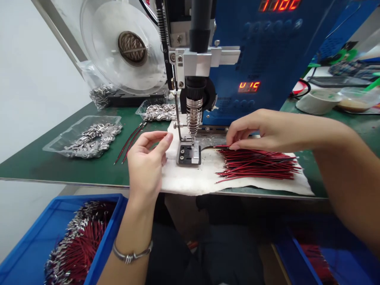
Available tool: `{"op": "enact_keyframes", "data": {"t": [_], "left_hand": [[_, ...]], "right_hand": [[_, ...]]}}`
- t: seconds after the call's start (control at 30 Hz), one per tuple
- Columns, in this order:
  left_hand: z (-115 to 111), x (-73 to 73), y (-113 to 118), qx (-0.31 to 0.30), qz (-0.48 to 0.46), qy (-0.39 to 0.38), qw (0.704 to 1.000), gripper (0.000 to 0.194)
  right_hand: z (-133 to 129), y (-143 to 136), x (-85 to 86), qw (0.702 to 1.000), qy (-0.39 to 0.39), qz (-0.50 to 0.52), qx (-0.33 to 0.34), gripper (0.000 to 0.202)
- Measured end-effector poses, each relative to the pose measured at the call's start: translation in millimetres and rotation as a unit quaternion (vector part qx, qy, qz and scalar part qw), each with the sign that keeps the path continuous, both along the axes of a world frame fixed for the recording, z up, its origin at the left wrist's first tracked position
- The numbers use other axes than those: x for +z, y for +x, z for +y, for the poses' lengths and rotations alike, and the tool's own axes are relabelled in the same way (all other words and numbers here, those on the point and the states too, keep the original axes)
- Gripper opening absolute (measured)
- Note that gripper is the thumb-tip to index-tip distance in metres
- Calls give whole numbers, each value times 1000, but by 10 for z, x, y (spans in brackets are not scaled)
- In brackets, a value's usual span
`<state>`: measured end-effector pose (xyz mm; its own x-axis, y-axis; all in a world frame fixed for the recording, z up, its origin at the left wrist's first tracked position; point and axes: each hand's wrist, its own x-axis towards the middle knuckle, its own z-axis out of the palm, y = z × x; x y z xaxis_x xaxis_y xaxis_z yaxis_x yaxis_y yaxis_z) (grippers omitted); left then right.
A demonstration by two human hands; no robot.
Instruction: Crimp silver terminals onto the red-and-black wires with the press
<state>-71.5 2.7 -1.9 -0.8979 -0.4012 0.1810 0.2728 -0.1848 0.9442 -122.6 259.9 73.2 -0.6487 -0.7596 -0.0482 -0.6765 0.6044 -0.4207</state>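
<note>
The right hand (255, 130) is at the right of the fixture, its thumb and forefinger clamped on a red-and-black wire (218, 147); the wire stretches leftward from those fingertips to the side of a silver block (195, 153), which sits on a small black plate (184, 155) under the spring (194, 114) of the press head. The left hand (147, 160), a metal bracelet (132, 256) around its wrist, is raised to the left of the plate; its thumb and forefinger tips are close together, though the view is too coarse to tell whether they close on anything.

A pile of loose wires (261, 166) lies on a white cloth (181, 180) just below the right hand; two wires (130, 141) with metal ends lie on the green table (26, 166), near the left hand; beyond them are two clear trays of metal pieces (96, 138). A blue machine (228, 71) with lit red digits stands behind the press head; a large reel (103, 39) is at its left; below the table edge, a blue bin (26, 245) holds many red wires with metal ends.
</note>
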Motion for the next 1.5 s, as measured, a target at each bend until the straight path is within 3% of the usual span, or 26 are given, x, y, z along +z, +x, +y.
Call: {"op": "enact_keyframes", "data": {"t": [0.17,0.4,0.57,0.77,0.97,1.5], "left_hand": [[-25,-49,20,-13,4,-34,999,16],[37,35,54,-1,23,-42,999,14],[84,64,15,-8,35,-30,999,11],[60,-30,20,-57,-17,-46,997,14],[24,-65,38,-71,-19,-67,995,21],[53,-72,57,-60,-41,-53,996,18]], "right_hand": [[-155,116,-42,993,-81,-84,-20,17],[-334,163,-156,970,-166,-145,-99,19],[-416,192,-236,962,-174,-166,-126,17],[-453,248,-250,958,-212,-135,-138,22],[-470,282,-252,962,-221,-114,-117,19],[-504,217,-282,956,-209,-140,-153,25]]}}
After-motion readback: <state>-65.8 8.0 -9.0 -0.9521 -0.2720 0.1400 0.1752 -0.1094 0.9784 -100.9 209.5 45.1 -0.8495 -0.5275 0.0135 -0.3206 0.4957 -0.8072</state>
